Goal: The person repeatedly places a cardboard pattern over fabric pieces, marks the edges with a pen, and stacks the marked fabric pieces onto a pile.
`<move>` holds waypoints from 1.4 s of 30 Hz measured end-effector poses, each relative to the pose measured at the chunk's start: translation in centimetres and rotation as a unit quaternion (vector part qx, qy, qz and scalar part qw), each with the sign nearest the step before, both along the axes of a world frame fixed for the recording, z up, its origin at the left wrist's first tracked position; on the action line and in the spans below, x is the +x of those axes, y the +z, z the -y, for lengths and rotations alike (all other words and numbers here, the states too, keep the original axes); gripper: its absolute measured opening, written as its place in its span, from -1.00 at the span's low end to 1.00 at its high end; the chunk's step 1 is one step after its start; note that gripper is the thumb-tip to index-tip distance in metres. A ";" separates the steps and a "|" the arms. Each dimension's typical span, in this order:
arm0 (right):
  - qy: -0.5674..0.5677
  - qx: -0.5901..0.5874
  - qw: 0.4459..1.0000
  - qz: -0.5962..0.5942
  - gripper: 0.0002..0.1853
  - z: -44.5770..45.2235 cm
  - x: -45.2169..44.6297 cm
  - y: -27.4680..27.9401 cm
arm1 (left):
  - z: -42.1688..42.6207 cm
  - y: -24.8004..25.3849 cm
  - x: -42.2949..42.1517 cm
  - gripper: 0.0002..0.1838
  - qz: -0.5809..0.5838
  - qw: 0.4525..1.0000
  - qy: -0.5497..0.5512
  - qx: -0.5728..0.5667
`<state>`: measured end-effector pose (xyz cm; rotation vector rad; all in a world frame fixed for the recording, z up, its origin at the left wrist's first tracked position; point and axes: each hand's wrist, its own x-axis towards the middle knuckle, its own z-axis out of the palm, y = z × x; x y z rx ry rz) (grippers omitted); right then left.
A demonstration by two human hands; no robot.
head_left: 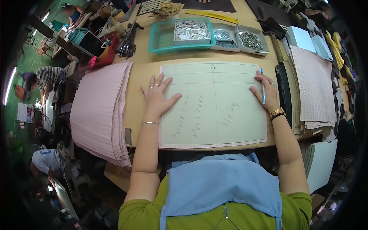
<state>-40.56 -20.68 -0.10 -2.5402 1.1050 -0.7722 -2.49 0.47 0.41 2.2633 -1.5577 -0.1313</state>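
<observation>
A pale green pattern sheet (pixel 199 115) with ruled lines and handwriting lies in front of me. Beneath it, a pink patterned sheet (pixel 184 146) shows along the edges. My left hand (pixel 158 96) rests with spread fingers across the left edge of the pattern, bare of any tool. At the opposite edge, my right hand (pixel 268 92) touches the sheet with its fingertips while holding a blue and white pen (pixel 263 96), which points toward me.
Pink sheets are stacked at left (pixel 97 111) and right (pixel 312 84). Beyond the pattern stand a teal basket (pixel 161 36) and a box of metal fittings (pixel 251 40). A yellow strip (pixel 212 15) lies behind them. Another person's hand (pixel 204 1) shows at the far edge.
</observation>
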 end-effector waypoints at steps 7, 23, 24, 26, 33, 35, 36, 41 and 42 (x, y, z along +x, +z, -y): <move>0.009 -0.018 0.999 -0.039 -0.49 -0.1 -0.1 0.5 | 0.0 -0.1 0.1 -0.22 -0.006 1.000 -0.002 -0.006; 0.005 -0.036 0.999 0.012 -0.47 -0.3 -0.1 0.5 | 0.1 0.2 -0.3 -0.22 0.026 0.999 0.001 0.029; 0.009 -0.029 0.999 0.014 -0.46 -0.1 -0.2 0.2 | 0.1 0.0 -0.2 -0.22 0.025 0.999 -0.003 0.026; -0.009 0.001 1.000 0.008 -0.44 0.0 -0.4 -0.4 | 0.1 -0.1 -0.1 -0.23 0.028 0.999 -0.004 0.021; -0.029 -0.019 0.999 -0.033 -0.44 -0.3 -0.5 -0.6 | 0.2 0.4 -0.6 -0.25 0.018 0.999 0.006 0.032; -0.029 -0.024 0.999 -0.036 -0.45 -0.3 -0.5 -0.6 | 0.1 0.3 -0.5 -0.23 0.019 0.999 0.003 0.033; -0.029 -0.012 0.999 -0.035 -0.45 -0.3 -0.5 -0.5 | 0.1 0.4 -0.6 -0.23 0.020 0.999 0.002 0.040; -0.011 -0.029 0.999 -0.015 -0.46 0.0 -0.4 -0.5 | 0.4 0.0 -1.6 -0.30 0.032 0.995 -0.079 -0.045; -0.004 -0.030 1.000 -0.002 -0.46 0.0 -0.4 -0.4 | 0.9 -0.2 -2.0 -0.34 0.044 0.994 -0.100 -0.025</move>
